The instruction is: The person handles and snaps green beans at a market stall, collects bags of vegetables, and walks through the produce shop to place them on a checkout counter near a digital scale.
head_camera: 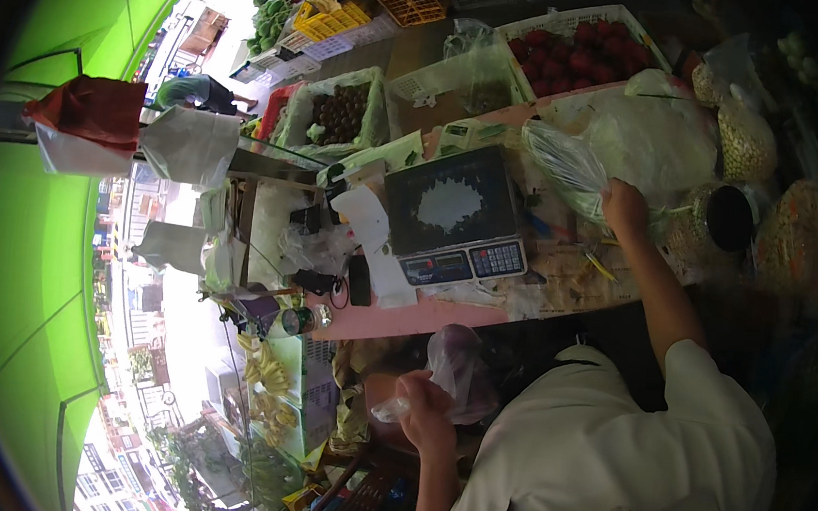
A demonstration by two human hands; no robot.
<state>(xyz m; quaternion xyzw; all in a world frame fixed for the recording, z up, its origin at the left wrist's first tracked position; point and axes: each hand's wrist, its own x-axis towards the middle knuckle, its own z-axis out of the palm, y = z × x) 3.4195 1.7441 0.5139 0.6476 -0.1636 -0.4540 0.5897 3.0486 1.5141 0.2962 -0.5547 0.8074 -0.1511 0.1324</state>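
Note:
My left hand (427, 403), low in front of me, grips the gathered neck of a clear plastic bag (463, 373). Something rounded and purplish shows through that bag; I cannot tell what it is. My right hand (626, 207) reaches over the table (439, 324) and is closed on a thin plastic bag (563, 156). Larger pale plastic bags (654, 127) lie right behind it. Left of my right hand stands a digital scale (454, 201), its dark pan worn pale in the middle and its keypad (498, 259) towards me.
Dark-lidded jar (726, 217) and bagged nuts or beans (747, 143) stand at the right. Farther back are a crate of red fruit (580, 55) and a lined crate of round brown fruit (341, 114). A phone (359, 280) lies beside the scale. Bananas (267, 371) are at lower left.

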